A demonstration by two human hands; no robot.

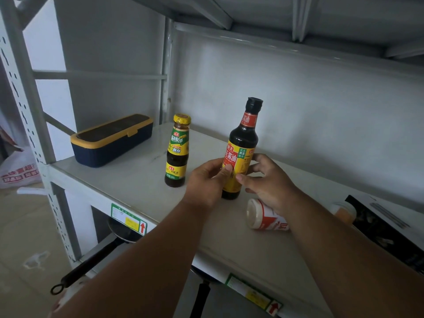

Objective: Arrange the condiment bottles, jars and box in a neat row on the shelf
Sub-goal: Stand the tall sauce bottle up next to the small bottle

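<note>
Both our left hand (207, 180) and right hand (267, 180) clasp the upright soy sauce bottle (242, 149) on the shelf (128, 177); a careless elbow could roll the toppled white jar (263, 216) (lying just beside) off the edge.

Storage corner or stockroom of a kitchen or small shop, can't tell which. Evidence: pale grey boltless metal shelving rack (128, 180) with slotted perforated uprights (13, 72), green-and-yellow load stickers with red arrows (129, 218) on the beam, black long-handled frying pan (98, 255) on the lower tier, white printed plastic shopping bag (18, 169) on the bare floor, plain white wall (298, 111).
</note>
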